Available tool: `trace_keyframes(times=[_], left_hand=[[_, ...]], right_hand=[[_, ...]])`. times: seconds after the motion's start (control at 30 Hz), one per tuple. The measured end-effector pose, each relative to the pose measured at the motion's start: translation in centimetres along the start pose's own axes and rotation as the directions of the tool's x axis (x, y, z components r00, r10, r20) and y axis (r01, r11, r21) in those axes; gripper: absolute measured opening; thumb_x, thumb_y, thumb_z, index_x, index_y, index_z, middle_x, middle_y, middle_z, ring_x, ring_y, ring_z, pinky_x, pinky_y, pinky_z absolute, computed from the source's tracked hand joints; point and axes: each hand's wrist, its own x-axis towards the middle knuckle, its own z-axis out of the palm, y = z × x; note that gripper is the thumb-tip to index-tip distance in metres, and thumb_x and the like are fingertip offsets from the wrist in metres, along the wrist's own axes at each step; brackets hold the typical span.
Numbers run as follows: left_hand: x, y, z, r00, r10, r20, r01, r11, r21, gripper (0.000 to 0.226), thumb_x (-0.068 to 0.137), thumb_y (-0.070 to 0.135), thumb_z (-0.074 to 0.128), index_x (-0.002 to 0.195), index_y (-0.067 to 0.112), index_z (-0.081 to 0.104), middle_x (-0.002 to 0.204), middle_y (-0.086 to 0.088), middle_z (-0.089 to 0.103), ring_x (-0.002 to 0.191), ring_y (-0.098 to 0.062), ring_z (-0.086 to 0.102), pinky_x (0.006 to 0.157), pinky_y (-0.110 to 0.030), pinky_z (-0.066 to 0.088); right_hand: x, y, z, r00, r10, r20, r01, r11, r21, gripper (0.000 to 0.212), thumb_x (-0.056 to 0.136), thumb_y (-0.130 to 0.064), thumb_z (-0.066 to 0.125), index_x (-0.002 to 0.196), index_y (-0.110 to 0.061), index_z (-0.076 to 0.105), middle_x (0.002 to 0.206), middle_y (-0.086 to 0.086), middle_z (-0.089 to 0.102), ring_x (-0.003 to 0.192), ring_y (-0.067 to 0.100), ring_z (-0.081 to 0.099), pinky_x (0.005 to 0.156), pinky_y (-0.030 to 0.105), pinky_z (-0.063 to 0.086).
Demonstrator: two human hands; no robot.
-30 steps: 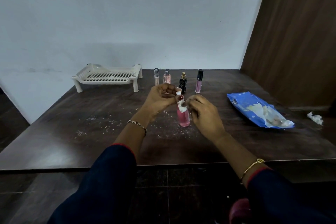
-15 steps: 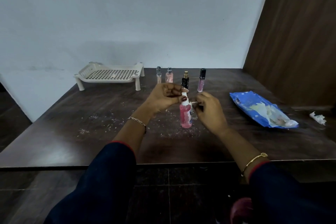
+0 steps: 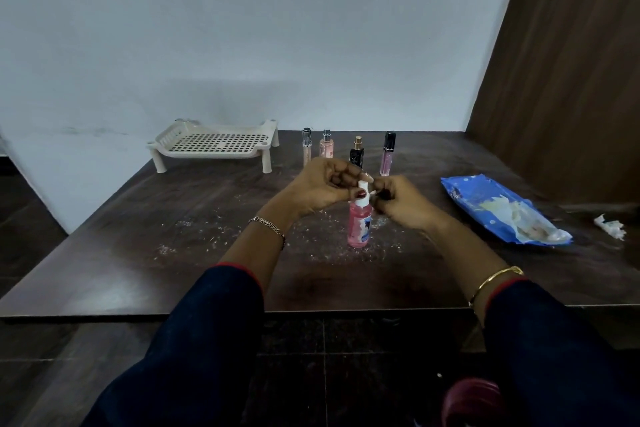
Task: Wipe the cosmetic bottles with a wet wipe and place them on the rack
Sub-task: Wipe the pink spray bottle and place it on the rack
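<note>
A pink spray bottle (image 3: 359,227) with a white cap stands upright on the dark table (image 3: 173,253), near its middle. My left hand (image 3: 322,185) grips the bottle's white top from the left. My right hand (image 3: 401,201) pinches a small white piece of wet wipe (image 3: 373,191) against the cap's right side; most of the wipe is hidden in the fingers. A cream perforated rack (image 3: 214,146) stands at the back left with nothing on it.
Several small cosmetic bottles stand in a row behind my hands: a clear tube (image 3: 306,149), a pink bottle (image 3: 326,147), a black bottle (image 3: 356,154), a lilac tube (image 3: 388,154). A blue wipes pack (image 3: 485,208) lies at right, a crumpled wipe (image 3: 611,226) beyond it. White crumbs dot the table.
The wipe was wrapped around the bottle's neck; now only a small bit shows at the cap. Both hands have shifted up to the bottle's top. The bottle still stands in place.
</note>
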Motion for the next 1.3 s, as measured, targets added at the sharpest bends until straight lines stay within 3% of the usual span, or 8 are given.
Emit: trace_keyframes(times=[0.27, 0.43, 0.53, 0.6, 0.83, 1.0, 1.2, 1.3], left_hand=[[0.4, 0.5, 0.3, 0.999, -0.035, -0.037, 0.037, 0.998, 0.048, 0.021, 0.077, -0.004, 0.069, 0.092, 0.010, 0.065, 0.079, -0.003, 0.065, 0.073, -0.009, 0.061, 0.070, -0.013, 0.052], [0.8, 0.3, 0.5, 0.992, -0.059, -0.112, 0.069, 0.994, 0.085, 0.022, 0.075, 0.001, 0.072, 0.081, 0.017, 0.058, 0.078, -0.001, 0.061, 0.076, -0.013, 0.057, 0.067, -0.011, 0.051], [1.4, 0.1, 0.5, 0.983, -0.076, -0.166, 0.096, 0.989, 0.115, 0.023, 0.072, 0.006, 0.076, 0.078, 0.017, 0.057, 0.081, -0.006, 0.064, 0.076, -0.017, 0.059, 0.074, -0.024, 0.053], [1.6, -0.1, 0.6, 0.978, -0.089, -0.188, 0.112, 0.987, 0.117, 0.023, 0.071, 0.008, 0.077, 0.077, 0.017, 0.057, 0.082, -0.009, 0.064, 0.076, -0.019, 0.059, 0.079, -0.032, 0.053], [2.8, -0.1, 1.0, 0.968, -0.102, -0.228, 0.141, 0.977, 0.161, 0.026, 0.071, 0.012, 0.078, 0.074, 0.020, 0.054, 0.075, -0.001, 0.061, 0.074, -0.015, 0.058, 0.071, -0.025, 0.052], [3.2, 0.0, 0.8, 0.972, -0.112, -0.209, 0.150, 0.973, 0.178, 0.021, 0.073, 0.010, 0.076, 0.081, 0.015, 0.057, 0.073, 0.003, 0.058, 0.067, -0.006, 0.054, 0.055, -0.007, 0.045], [2.9, -0.3, -0.2, 0.975, -0.123, -0.188, 0.156, 0.972, 0.176, 0.027, 0.076, 0.006, 0.073, 0.098, 0.003, 0.059, 0.084, -0.007, 0.061, 0.076, -0.013, 0.056, 0.063, -0.014, 0.046], [2.7, -0.9, -0.4, 0.973, -0.106, -0.207, 0.140, 0.977, 0.160, 0.031, 0.076, 0.007, 0.073, 0.103, 0.001, 0.059, 0.085, -0.008, 0.062, 0.076, -0.013, 0.058, 0.065, -0.014, 0.048]], right_hand=[[-1.9, 1.7, 1.0, 0.960, -0.057, -0.275, 0.034, 0.996, -0.086, 0.013, 0.089, 0.000, 0.058, 0.087, -0.012, 0.063, 0.082, 0.002, 0.065, 0.076, 0.017, 0.064, 0.066, 0.019, 0.051], [-2.9, 1.8, 1.6, 0.901, -0.057, -0.429, 0.031, 0.997, -0.069, 0.014, 0.082, -0.003, 0.068, 0.083, -0.016, 0.063, 0.079, -0.007, 0.063, 0.071, 0.002, 0.059, 0.060, 0.000, 0.041], [-3.0, 1.9, 2.0, 0.872, -0.154, -0.466, 0.057, 0.975, -0.215, 0.006, 0.082, -0.005, 0.069, 0.087, -0.009, 0.068, 0.087, -0.001, 0.063, 0.077, 0.009, 0.057, 0.064, -0.002, 0.039], [-3.0, 1.9, 2.2, 0.867, -0.193, -0.459, 0.070, 0.960, -0.271, 0.011, 0.082, -0.006, 0.068, 0.093, -0.004, 0.070, 0.092, 0.002, 0.065, 0.081, 0.012, 0.058, 0.067, -0.003, 0.038], [-2.5, 1.3, 2.2, 0.853, -0.285, -0.437, 0.113, 0.919, -0.379, 0.017, 0.083, -0.001, 0.064, 0.097, -0.004, 0.072, 0.098, 0.005, 0.063, 0.084, 0.008, 0.054, 0.071, -0.005, 0.033], [-2.5, 1.3, 1.5, 0.879, -0.362, -0.309, 0.206, 0.875, -0.439, 0.020, 0.082, 0.000, 0.064, 0.098, -0.008, 0.072, 0.099, 0.001, 0.062, 0.086, 0.008, 0.055, 0.072, 0.008, 0.040], [-2.7, 2.5, 1.6, 0.926, -0.340, -0.165, 0.203, 0.816, -0.542, 0.021, 0.074, 0.001, 0.069, 0.091, -0.011, 0.074, 0.089, 0.002, 0.064, 0.079, 0.017, 0.060, 0.068, 0.030, 0.049], [-3.1, 2.9, 1.8, 0.939, -0.332, -0.092, 0.223, 0.789, -0.573, 0.020, 0.077, -0.002, 0.068, 0.093, -0.012, 0.074, 0.088, -0.001, 0.062, 0.079, 0.014, 0.059, 0.065, 0.023, 0.045]])
